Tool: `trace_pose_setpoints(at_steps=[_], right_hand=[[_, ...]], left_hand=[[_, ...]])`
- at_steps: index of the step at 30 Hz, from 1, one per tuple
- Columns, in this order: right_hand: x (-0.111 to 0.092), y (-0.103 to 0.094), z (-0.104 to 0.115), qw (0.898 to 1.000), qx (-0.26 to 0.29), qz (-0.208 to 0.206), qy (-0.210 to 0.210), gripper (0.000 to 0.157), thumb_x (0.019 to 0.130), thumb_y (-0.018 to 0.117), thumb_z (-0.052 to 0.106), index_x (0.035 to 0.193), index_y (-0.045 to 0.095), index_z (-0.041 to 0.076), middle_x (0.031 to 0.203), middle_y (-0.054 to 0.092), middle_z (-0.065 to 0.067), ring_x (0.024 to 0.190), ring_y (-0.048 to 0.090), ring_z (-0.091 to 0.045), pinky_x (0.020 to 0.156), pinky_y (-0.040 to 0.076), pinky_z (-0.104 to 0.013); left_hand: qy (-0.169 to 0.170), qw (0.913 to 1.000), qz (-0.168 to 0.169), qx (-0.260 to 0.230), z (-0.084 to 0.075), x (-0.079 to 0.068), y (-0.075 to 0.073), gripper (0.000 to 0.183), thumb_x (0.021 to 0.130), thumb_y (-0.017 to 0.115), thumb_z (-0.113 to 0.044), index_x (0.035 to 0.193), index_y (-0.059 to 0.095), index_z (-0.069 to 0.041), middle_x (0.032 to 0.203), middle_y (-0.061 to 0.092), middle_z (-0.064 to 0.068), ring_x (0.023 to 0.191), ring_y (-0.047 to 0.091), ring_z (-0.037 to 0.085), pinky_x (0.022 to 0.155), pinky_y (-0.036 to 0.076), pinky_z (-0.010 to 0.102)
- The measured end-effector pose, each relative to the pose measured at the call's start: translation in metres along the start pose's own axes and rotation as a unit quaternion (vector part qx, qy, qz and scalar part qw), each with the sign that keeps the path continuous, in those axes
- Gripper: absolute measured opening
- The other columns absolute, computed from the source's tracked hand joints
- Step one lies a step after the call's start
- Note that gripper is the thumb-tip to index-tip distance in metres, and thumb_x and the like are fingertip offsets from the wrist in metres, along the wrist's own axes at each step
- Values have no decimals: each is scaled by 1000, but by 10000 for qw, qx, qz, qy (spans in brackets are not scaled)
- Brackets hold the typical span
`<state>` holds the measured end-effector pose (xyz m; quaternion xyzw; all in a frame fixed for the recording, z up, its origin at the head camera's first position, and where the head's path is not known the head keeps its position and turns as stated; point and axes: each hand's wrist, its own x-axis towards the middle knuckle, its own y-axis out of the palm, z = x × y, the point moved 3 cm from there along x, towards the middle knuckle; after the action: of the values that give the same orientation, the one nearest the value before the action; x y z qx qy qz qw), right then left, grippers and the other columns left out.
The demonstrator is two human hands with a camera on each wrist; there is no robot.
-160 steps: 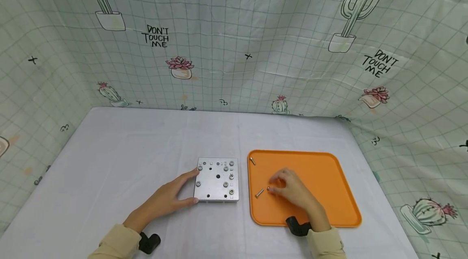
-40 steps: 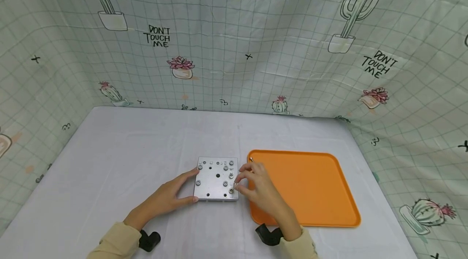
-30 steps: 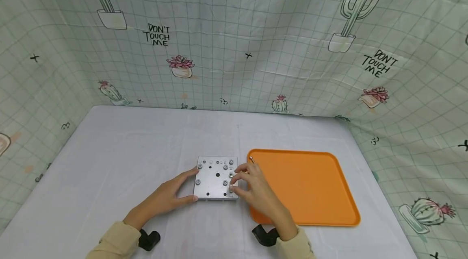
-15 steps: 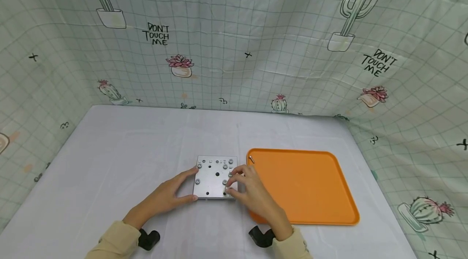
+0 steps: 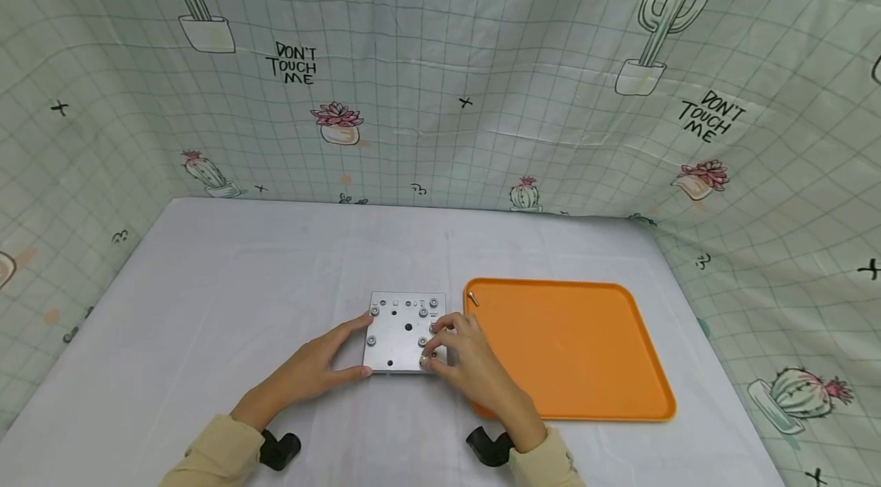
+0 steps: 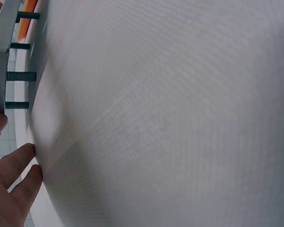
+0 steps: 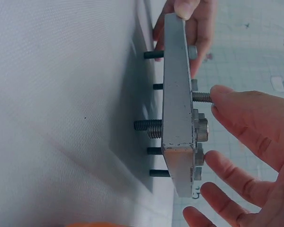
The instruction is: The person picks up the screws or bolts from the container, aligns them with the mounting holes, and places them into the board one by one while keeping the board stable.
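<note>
A square metal plate (image 5: 399, 349) stands raised off the table on the bolts through it, and socket-head bolts (image 7: 202, 130) sit along its top. My left hand (image 5: 320, 361) holds the plate by its left side, thumb at the near corner and index finger at the far one. Over the near right part of the plate, my right hand (image 5: 468, 365) pinches a bolt (image 7: 201, 97) between thumb and index finger. The bolt's threaded end meets the plate's top face; its head is hidden by the fingertips. The other right fingers spread near the bolt heads.
To the right of the plate lies an orange tray (image 5: 571, 349). One loose bolt (image 5: 473, 298) rests in its far left corner; my right hand and forearm cover part of its left side. A white cloth (image 5: 289, 258) covers the table, with a patterned curtain (image 5: 427, 74) behind.
My right hand has brought a bolt from the tray leftward to the plate, passing over the near right corner bolt to a spot left of it. The left hand has stayed on the plate.
</note>
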<state>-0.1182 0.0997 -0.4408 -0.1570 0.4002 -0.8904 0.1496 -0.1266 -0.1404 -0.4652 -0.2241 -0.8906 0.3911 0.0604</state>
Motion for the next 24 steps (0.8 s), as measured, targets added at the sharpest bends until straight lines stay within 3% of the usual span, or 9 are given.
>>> trace_pose_setpoints(at_steps=[13,24], right_hand=[[1,4,-2,9994,-331,-4,-59,8,74,77,22,77,70,21,114,52,-3,108,39,-24,93,38,-43],[0,-14,-2,9998,-86,-130,139,13,77,76,17,89,70,16,116,53,-6,111,40,-27,92,43,-42]], left_hand=[[-61,10000,33,8,0,0,0,74,80,68,-46,143,36,-23,149,36,-1,137,35,26,108,34,49],[-67,10000,50,1,1,0,0,74,81,66,-49,143,35,-25,150,35,-2,137,34,26,109,33,49]])
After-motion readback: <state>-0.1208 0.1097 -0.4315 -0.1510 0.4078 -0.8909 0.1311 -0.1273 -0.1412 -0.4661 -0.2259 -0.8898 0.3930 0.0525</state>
